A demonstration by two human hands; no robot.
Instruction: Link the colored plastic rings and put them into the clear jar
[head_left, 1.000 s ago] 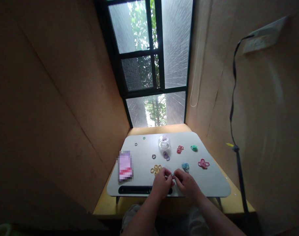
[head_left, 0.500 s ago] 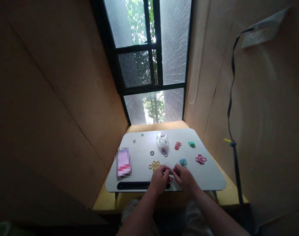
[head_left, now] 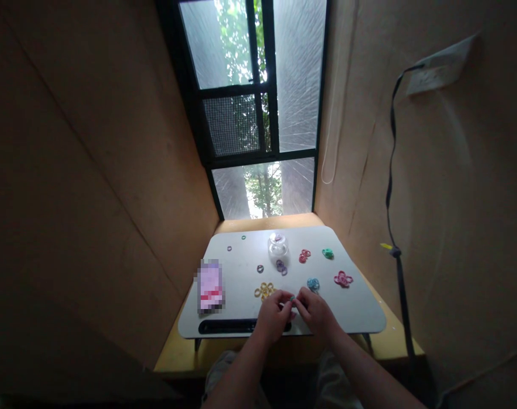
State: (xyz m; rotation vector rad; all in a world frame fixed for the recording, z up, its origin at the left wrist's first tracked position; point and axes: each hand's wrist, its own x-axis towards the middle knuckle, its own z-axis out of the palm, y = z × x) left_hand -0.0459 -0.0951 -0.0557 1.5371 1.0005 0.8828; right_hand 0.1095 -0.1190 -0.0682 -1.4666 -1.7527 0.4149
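Observation:
Over the front of the white table (head_left: 241, 307), my left hand (head_left: 274, 313) and my right hand (head_left: 314, 312) meet with fingertips pinched together. Between them is a small green hair tie (head_left: 293, 299), partly hidden by the fingers. Just beyond my left hand lies a cluster of yellow hair ties (head_left: 263, 289). A bunch of blue hair ties (head_left: 313, 284) sits right past my right hand. Farther back are purple ones (head_left: 281, 267), red ones (head_left: 304, 256), a green heap (head_left: 327, 253) and pink ones (head_left: 343, 279).
A clear jar (head_left: 278, 247) stands at the back middle. Single bands lie at left: a dark one (head_left: 260, 268), a greyish one (head_left: 229, 248), a green one (head_left: 243, 237). A blurred pink-purple packet (head_left: 210, 284) rests at far left. A black slot (head_left: 224, 326) runs along the front edge.
The view has shifted slightly, so everything sits a little lower and more to the left. Both hands stay together, and the green hair tie between the fingertips shows more clearly.

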